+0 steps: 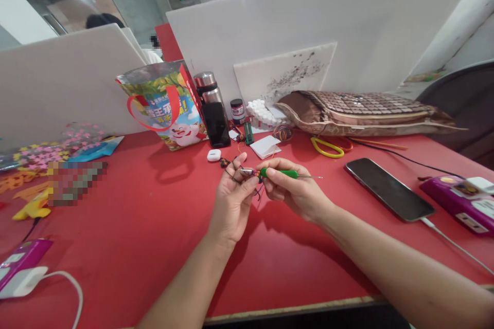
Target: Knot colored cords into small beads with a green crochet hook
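Note:
My right hand [291,190] pinches a crochet hook [287,174] by its green handle. Its metal tip points left, toward a small multicoloured piece of yarn work [254,175]. My left hand [233,200] grips this piece between thumb and fingers, with dark yarn looped around the raised fingers. Both hands meet above the middle of the table, fingertips nearly touching. Loose yarn ends hang below the piece. Behind my hands, a ball of variegated yarn [283,132] rests on the table. The exact stitch at the hook's tip is too small to make out.
On the red table [154,247] stand a colourful bag [165,108], a steel flask [208,87] and a propped phone [216,124]. A white earbud case [213,155] lies nearby. To the right are yellow-handled scissors [327,148], a charging phone [389,187] and a purple power strip [459,200].

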A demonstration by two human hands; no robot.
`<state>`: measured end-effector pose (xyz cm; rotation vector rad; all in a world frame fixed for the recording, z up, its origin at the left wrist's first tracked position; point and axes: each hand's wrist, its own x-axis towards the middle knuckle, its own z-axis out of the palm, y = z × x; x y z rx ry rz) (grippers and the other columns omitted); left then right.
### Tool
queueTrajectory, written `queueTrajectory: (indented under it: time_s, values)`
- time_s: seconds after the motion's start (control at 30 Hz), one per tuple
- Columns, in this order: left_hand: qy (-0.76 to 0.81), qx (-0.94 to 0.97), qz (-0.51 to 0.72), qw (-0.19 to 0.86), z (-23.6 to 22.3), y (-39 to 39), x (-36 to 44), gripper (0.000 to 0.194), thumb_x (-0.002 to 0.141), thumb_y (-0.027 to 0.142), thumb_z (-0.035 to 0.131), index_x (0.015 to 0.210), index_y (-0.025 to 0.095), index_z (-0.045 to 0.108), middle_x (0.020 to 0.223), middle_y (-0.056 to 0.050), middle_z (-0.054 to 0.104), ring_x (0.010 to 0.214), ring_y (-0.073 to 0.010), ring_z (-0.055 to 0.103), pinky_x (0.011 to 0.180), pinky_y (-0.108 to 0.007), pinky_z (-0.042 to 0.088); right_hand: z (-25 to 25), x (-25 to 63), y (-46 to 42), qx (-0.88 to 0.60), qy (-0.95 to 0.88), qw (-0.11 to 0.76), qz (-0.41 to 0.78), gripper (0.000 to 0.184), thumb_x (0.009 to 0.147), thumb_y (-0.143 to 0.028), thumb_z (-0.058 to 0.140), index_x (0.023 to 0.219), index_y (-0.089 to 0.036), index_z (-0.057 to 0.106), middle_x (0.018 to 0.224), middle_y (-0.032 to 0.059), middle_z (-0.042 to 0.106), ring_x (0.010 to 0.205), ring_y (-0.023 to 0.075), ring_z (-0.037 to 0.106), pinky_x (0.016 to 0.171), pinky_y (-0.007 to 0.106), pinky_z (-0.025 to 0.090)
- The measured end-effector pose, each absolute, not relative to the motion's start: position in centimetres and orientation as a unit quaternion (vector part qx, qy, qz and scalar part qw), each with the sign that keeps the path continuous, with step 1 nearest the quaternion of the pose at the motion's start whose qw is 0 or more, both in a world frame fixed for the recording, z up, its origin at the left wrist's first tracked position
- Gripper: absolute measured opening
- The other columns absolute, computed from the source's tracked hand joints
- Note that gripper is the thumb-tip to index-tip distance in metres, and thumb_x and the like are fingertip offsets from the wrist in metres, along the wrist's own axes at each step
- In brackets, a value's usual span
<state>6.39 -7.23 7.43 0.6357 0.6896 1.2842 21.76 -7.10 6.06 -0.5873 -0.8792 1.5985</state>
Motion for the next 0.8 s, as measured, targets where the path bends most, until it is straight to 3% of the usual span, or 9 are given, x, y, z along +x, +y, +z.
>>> queueTrajectory:
  time_s: [0.17,0.33,0.6,0.8]
  values:
    - [0.323,0.311,0.593,0.669,7.3,-7.0,6.1,0.054,0.066,0.005,0.094,0.115,0.022,0.076,0.084,0.005,0.073,0.079,-0.0085,0.068,0.081,-0.021,0.052,6.4,22.3,-6.8,-0.263,-0.372,0.589,0.668,0.033,0.081,-0.046,0.091,0.093,-0.018,0.080,0.063,-0.0018,0.064,0.047,0.0073,0.042,0.048,0.025,0.031]
    - [0.324,0.316,0.598,0.662,7.1,-6.5,5.6,0.058,0.068,0.006,0.093,0.120,0.024,0.077,0.082,0.005,0.074,0.077,-0.0082,0.069,0.078,-0.019,0.053,6.3,23.0,-6.6,-0.266,-0.376,0.577,0.674,0.032,0.079,-0.042,0.095,0.089,-0.017,0.078,0.069,0.0008,0.073,0.048,0.0093,0.054,0.050,0.026,0.042]
    - [0.303,0.286,0.539,0.732,7.1,-6.4,4.9,0.091,0.063,0.005,0.097,0.144,0.033,0.067,0.079,0.007,0.076,0.066,-0.0080,0.069,0.067,-0.017,0.056,6.4,23.1,-7.3,-0.204,-0.492,0.557,0.637,0.023,0.088,-0.040,0.090,0.095,-0.019,0.084,0.078,0.0041,0.080,0.060,0.0151,0.069,0.065,0.033,0.060]
    - [0.313,0.301,0.580,0.689,7.6,-6.9,5.5,0.079,0.065,0.006,0.097,0.136,0.030,0.071,0.082,0.006,0.074,0.071,-0.0076,0.069,0.070,-0.017,0.056,6.1,22.3,-7.5,-0.250,-0.462,0.629,0.573,0.027,0.090,-0.045,0.088,0.101,-0.021,0.084,0.079,0.0030,0.079,0.060,0.0151,0.069,0.065,0.034,0.059]
